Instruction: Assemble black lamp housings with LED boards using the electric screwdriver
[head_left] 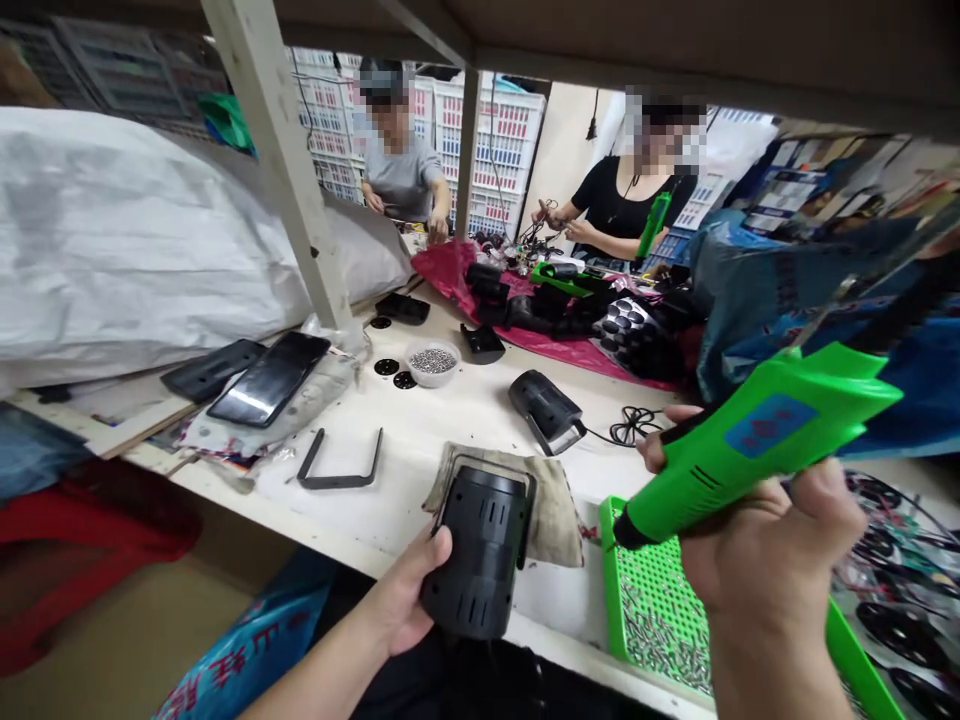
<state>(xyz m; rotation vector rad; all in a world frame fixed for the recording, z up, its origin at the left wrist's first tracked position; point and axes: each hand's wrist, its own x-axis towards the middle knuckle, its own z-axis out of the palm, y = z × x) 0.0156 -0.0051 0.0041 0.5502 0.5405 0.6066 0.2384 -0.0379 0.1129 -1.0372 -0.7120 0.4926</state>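
My left hand [409,590] grips the side of a black slotted housing [480,550] with a U-shaped bracket, at the table's front edge. A folded cloth [555,505] lies just behind it. In my right hand [765,550] is a green electric screwdriver [750,440], fingers wrapped round its body. Its dark tip points down and left, over the near-left part of a green perforated basket [611,590] that holds many small screws. Whether the tip touches a screw I cannot tell. A loose black bracket [341,480] lies to the left.
Behind stand a similar black housing [547,405] with a cable, a bowl of small metal parts [433,362] and black discs [386,367]. A phone [270,378] rests at left. A white post [281,160] rises from the table. Two people work at the far side.
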